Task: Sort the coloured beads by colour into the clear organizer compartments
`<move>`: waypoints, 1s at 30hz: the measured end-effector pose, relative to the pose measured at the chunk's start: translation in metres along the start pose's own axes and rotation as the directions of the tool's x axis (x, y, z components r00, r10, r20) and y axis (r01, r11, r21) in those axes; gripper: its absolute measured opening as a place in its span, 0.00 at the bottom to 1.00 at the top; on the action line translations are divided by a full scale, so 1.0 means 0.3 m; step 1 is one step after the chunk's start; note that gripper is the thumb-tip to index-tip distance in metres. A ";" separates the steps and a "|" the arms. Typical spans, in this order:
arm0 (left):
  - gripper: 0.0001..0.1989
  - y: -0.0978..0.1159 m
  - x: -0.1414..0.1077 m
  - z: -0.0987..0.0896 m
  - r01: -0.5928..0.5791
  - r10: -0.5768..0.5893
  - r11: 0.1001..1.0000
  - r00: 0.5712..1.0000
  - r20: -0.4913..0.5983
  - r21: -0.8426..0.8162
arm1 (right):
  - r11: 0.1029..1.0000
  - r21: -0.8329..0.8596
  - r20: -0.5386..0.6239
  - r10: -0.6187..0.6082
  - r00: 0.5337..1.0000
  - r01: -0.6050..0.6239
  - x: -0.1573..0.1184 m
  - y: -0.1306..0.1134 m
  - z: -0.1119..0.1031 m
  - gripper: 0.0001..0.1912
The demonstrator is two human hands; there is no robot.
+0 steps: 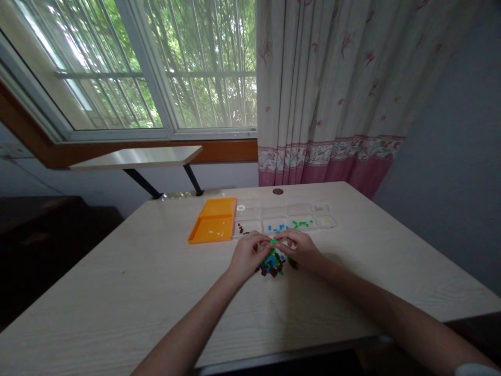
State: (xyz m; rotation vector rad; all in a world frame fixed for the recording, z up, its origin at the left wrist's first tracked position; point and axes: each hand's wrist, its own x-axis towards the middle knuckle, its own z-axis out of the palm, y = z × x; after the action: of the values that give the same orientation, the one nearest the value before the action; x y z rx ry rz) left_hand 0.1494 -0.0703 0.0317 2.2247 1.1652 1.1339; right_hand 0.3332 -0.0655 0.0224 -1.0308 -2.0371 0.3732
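My left hand (248, 256) and my right hand (301, 250) meet over the middle of the desk, fingers closed in a pinch. Between their fingertips shows a small green building block (273, 241). Directly beneath is a cluster of small brown, blue and green building blocks (273, 263); the fingers partly cover it, so I cannot tell whether the green block is joined to it. Just beyond the hands lies a clear compartment tray (261, 211), with brown, blue, green and yellow pieces sorted in its near compartments.
An open orange case (214, 219) holding a few white pieces sits left of the tray. The pale wooden desk (117, 292) has a round cable hole (277, 191) at the back. A raised shelf (144, 156) stands at the back left, near the window; a curtain (324, 94) hangs behind.
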 end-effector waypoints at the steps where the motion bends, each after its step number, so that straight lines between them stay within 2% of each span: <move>1: 0.06 0.000 0.000 -0.001 -0.005 0.005 1.000 1.000 0.007 0.006 | 1.000 0.004 0.009 -0.006 1.000 0.006 0.001 0.001 0.000 0.08; 14: 0.08 -0.016 0.004 -0.010 -0.017 0.013 0.999 0.997 0.070 0.049 | 0.998 -0.061 -0.034 -0.034 0.999 0.032 0.003 0.011 -0.009 0.07; 16: 0.09 -0.032 0.006 -0.018 -0.014 0.002 0.993 0.994 0.107 0.114 | 0.995 -0.093 -0.068 -0.047 0.997 0.040 0.007 0.018 -0.023 0.07; 21: 0.13 -0.064 0.003 -0.031 -0.060 -0.051 0.929 0.957 0.286 0.365 | 0.984 -0.144 -0.161 -0.130 0.978 0.107 0.015 0.040 -0.067 0.07; 24: 0.15 -0.066 0.001 -0.032 -0.074 -0.080 0.892 0.945 0.317 0.445 | 0.979 -0.160 -0.200 -0.158 0.967 0.127 0.015 0.041 -0.078 0.07; 30: 0.13 -0.057 0.000 -0.038 -0.103 -0.075 0.877 0.936 0.345 0.469 | 0.974 -0.169 -0.237 -0.186 0.954 0.149 0.011 0.022 -0.079 0.06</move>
State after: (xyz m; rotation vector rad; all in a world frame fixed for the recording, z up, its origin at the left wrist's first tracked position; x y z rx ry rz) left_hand 0.1316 -0.0607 0.0276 2.6597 1.3785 0.4273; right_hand 0.3537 -0.0610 0.0352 -0.9324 -1.9252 -0.0014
